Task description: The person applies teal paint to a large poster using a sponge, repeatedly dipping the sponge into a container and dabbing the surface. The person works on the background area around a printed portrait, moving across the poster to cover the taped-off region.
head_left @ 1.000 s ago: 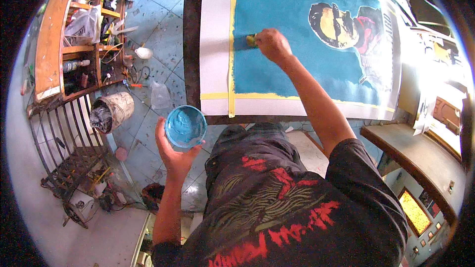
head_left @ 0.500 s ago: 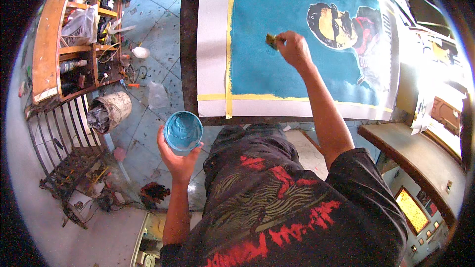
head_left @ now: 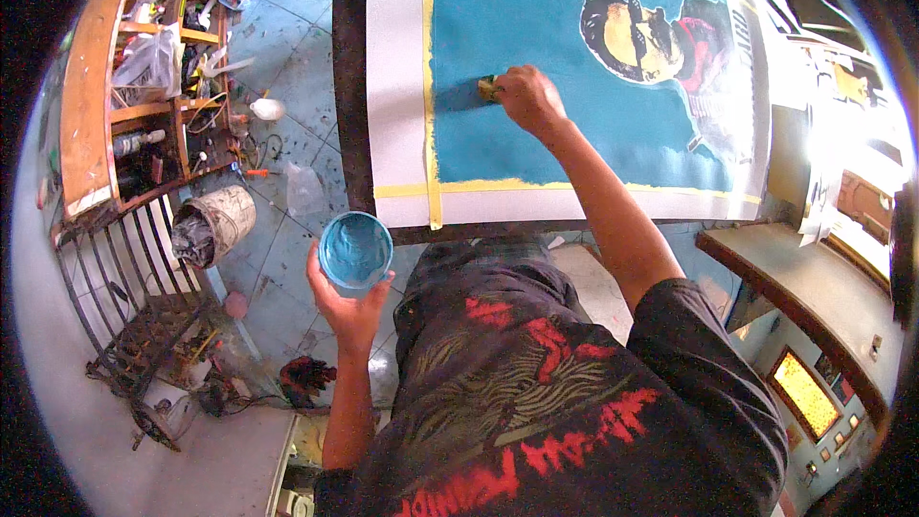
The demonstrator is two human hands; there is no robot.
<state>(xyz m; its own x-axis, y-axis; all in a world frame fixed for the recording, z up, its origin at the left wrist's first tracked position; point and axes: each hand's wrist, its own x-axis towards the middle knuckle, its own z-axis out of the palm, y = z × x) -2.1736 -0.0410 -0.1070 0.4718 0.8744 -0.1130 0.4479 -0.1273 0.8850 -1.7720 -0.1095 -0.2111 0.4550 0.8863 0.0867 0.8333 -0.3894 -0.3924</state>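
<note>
Teal-tipped brush (head_left: 489, 88) points left, seemingly level, gripped by right hand (head_left: 528, 99); left hand (head_left: 347, 304) holds cup (head_left: 355, 249).

Single head view, fisheye, looking steeply down; canvas (head_left: 574, 77) close ahead, rim details probably distorted.

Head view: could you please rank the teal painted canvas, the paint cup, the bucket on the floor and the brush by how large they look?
1. Teal canvas
2. and 3. Bucket and paint cup, much alike; the cup is nearer the camera, so unranked
4. Brush
</note>
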